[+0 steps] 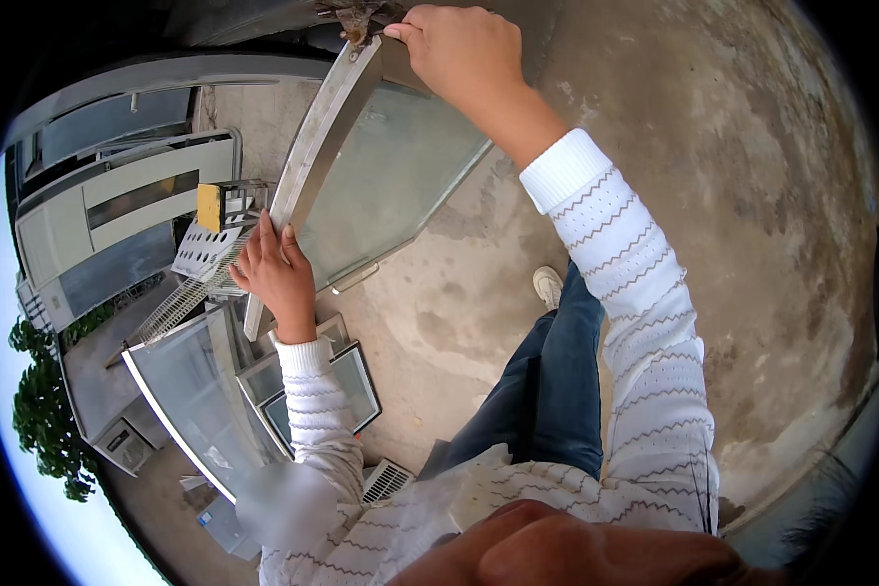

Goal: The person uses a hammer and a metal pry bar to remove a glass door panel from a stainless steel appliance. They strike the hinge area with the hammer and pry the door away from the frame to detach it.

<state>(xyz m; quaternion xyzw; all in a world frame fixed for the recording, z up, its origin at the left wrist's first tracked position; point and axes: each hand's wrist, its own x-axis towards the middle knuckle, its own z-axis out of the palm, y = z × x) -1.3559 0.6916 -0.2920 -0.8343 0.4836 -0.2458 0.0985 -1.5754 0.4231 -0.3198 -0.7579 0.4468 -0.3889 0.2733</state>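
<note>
1. A glazed metal frame [313, 146] slants between both hands, its glass [386, 166] in place, not yet released.
2. The right hand [467, 54] grips its upper corner; the left hand [281, 278] lies spread on its edge.
3. Below the left hand, a white-framed pane [190, 366] stands untouched.

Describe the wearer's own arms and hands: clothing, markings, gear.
Left hand and right hand: bare, five-fingered, no gloves visible. Left sleeve and right sleeve: long white knit with thin brownish zigzag stripes and small eyelet holes, ending in plain white ribbed cuffs. No watch or cables visible at either wrist.
</note>
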